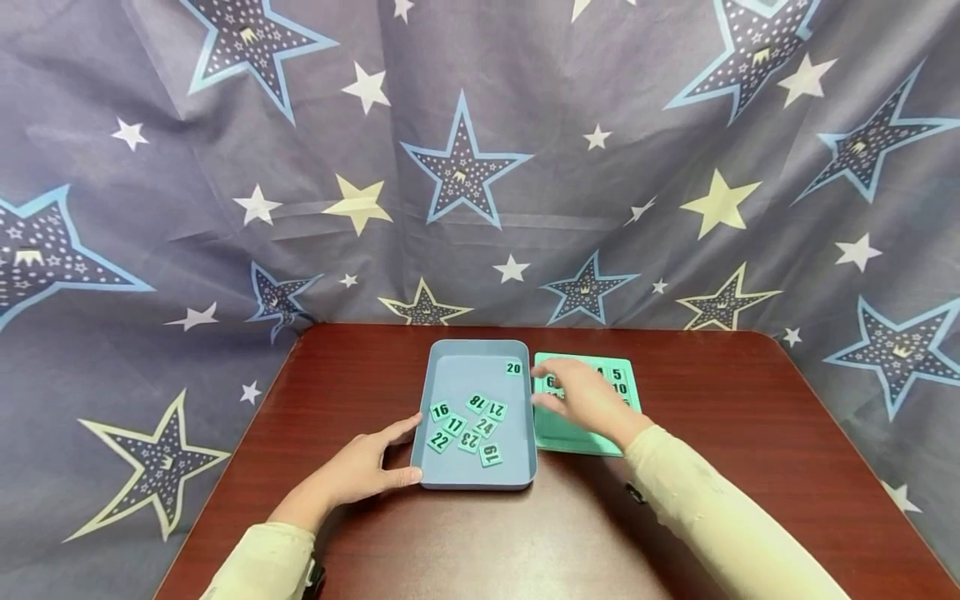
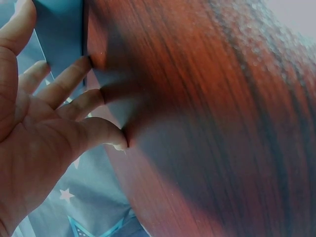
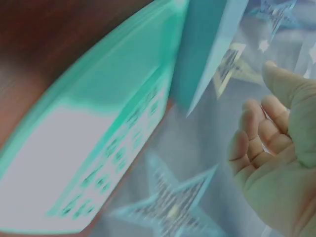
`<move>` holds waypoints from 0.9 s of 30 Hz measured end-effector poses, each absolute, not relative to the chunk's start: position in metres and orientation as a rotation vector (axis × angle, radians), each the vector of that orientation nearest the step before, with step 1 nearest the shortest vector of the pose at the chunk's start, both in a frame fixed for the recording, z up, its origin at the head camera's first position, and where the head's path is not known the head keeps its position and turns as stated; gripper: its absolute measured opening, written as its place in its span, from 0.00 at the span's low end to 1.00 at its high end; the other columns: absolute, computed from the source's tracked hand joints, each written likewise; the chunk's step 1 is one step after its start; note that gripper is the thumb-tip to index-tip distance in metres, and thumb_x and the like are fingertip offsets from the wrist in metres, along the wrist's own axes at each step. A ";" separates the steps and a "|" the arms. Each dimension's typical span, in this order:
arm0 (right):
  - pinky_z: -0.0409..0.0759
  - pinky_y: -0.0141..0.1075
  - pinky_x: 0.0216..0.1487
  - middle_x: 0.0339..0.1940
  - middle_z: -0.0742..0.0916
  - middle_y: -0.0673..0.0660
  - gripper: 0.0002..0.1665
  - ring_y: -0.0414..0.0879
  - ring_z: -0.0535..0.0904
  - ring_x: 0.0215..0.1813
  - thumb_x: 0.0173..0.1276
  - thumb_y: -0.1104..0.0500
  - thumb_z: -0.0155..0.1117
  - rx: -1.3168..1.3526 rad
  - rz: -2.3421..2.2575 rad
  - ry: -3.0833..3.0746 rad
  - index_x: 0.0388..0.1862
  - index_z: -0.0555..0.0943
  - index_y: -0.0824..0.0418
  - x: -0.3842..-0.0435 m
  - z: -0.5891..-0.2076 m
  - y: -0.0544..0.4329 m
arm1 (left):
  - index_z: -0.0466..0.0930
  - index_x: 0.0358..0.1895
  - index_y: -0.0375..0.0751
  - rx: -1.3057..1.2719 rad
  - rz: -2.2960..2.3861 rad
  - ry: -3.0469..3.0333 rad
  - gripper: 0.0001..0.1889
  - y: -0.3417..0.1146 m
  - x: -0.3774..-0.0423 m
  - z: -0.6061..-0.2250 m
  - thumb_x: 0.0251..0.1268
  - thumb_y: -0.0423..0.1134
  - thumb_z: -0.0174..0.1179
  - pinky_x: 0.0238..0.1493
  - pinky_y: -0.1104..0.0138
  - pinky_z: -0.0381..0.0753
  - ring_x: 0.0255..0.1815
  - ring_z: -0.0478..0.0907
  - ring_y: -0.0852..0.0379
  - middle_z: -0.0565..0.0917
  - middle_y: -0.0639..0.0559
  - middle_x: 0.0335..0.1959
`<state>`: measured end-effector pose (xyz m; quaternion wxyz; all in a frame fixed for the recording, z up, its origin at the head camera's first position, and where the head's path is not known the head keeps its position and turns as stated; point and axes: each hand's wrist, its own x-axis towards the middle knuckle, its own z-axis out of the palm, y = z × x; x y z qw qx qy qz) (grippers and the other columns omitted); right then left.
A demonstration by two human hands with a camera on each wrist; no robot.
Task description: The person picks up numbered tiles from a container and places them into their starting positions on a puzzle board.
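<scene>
A shallow grey-blue tray (image 1: 467,375) lies on the table and holds several loose green number tiles (image 1: 454,425). One tile marked 20 (image 1: 513,368) is apart from the rest, near the tray's far right corner. My left hand (image 1: 352,471) is spread at the tray's left side, thumb by the near corner and fingertips at the wall. To the right of the tray lies a green number board (image 1: 573,437) with rows of tiles in its far part. Over it hovers my right hand (image 1: 588,396), fingers loosely bent beside the tray's right rim, with nothing visible in its grasp.
The dark red wooden table (image 1: 360,367) reaches back to a grey curtain (image 1: 570,225) printed with stars. Tray and board stand side by side toward the table's far edge. The right forearm's sleeve (image 1: 720,508) passes over the table at the right.
</scene>
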<state>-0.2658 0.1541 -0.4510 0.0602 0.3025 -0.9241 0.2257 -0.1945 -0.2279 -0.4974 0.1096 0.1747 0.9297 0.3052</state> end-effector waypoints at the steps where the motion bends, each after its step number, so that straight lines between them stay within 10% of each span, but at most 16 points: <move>1: 0.87 0.49 0.56 0.56 0.92 0.58 0.22 0.54 0.89 0.50 0.73 0.53 0.75 0.974 0.655 -2.796 0.60 0.85 0.62 -0.266 -0.448 0.140 | 0.63 0.85 0.49 0.514 0.893 2.735 0.50 -0.229 -0.194 -0.497 0.65 0.61 0.74 0.75 0.40 0.73 0.76 0.77 0.43 0.84 0.48 0.71; 12: 0.87 0.42 0.61 0.49 0.94 0.45 0.11 0.45 0.90 0.55 0.73 0.49 0.75 1.319 0.139 -2.850 0.50 0.93 0.49 -0.287 -0.458 0.007 | 0.63 0.85 0.47 0.565 0.906 2.748 0.48 -0.227 -0.193 -0.500 0.66 0.60 0.73 0.73 0.41 0.75 0.74 0.79 0.43 0.85 0.47 0.69; 19: 0.88 0.37 0.49 0.26 0.91 0.40 0.11 0.40 0.88 0.37 0.70 0.49 0.77 1.266 -0.058 -2.866 0.26 0.91 0.45 -0.295 -0.479 -0.012 | 0.63 0.85 0.51 0.537 0.897 2.749 0.48 -0.224 -0.193 -0.501 0.65 0.63 0.73 0.73 0.42 0.76 0.74 0.79 0.45 0.85 0.50 0.70; 27: 0.88 0.37 0.47 0.30 0.92 0.42 0.08 0.41 0.88 0.37 0.69 0.54 0.76 1.230 -0.094 -2.890 0.29 0.90 0.45 -0.297 -0.486 -0.019 | 0.62 0.85 0.53 0.521 0.878 2.747 0.49 -0.228 -0.195 -0.502 0.66 0.63 0.72 0.72 0.43 0.77 0.72 0.80 0.45 0.84 0.50 0.71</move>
